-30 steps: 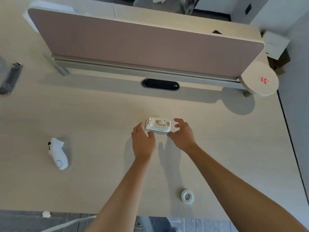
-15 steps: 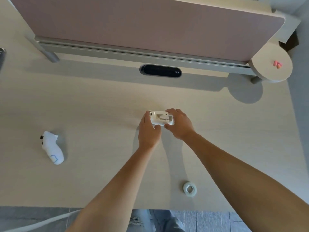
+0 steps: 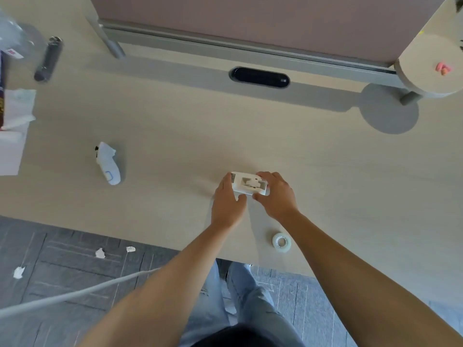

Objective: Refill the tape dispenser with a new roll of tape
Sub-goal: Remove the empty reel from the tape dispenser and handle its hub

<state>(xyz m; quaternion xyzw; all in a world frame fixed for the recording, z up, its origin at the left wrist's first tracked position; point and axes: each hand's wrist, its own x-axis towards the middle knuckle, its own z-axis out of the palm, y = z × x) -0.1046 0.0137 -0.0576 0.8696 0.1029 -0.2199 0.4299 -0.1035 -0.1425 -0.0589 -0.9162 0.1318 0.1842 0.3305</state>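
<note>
I am standing at an office workstation. Evidence: pale wood-grain counter (image 3: 325, 156), pink divider screen (image 3: 250, 21) on a grey rail, black oval cable port (image 3: 259, 77), grey carpet tiles (image 3: 62, 266).

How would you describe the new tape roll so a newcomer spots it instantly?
Start at the light wooden desk and go to its near edge, just inside the person's right forearm. The tape roll lies flat there, apart from both hands. It is the only small, clear ring with a round hole on the desk.
</note>
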